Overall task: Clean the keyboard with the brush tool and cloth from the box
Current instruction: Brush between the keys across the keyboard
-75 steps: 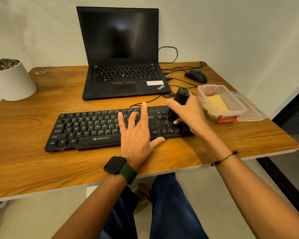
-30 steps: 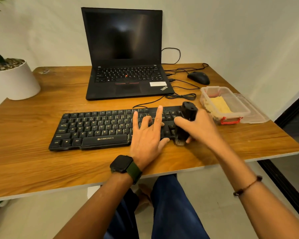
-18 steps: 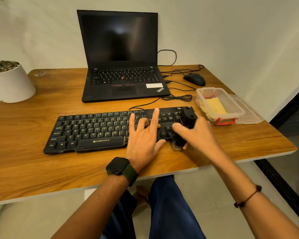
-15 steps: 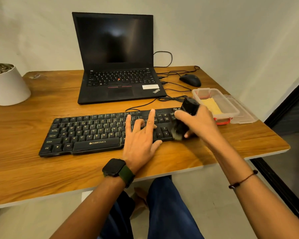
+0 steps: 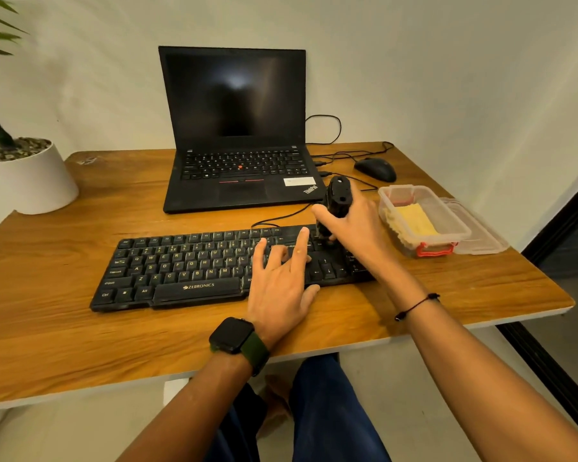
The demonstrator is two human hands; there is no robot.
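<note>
A black keyboard lies across the middle of the wooden desk. My left hand rests flat on its right half, fingers spread, holding nothing. My right hand grips a black brush tool held nearly upright, its lower end down on the keys at the far right part of the keyboard. The bristles are hidden behind my fingers. A clear plastic box with a red latch stands to the right, with a yellow cloth inside.
An open black laptop stands behind the keyboard, with cables and a black mouse at the back right. The box's clear lid lies beside the box near the desk's right edge. A white plant pot stands at the far left.
My right hand has carried the brush from the keyboard's near right edge up to its far right keys. My left hand has stayed on the keyboard.
</note>
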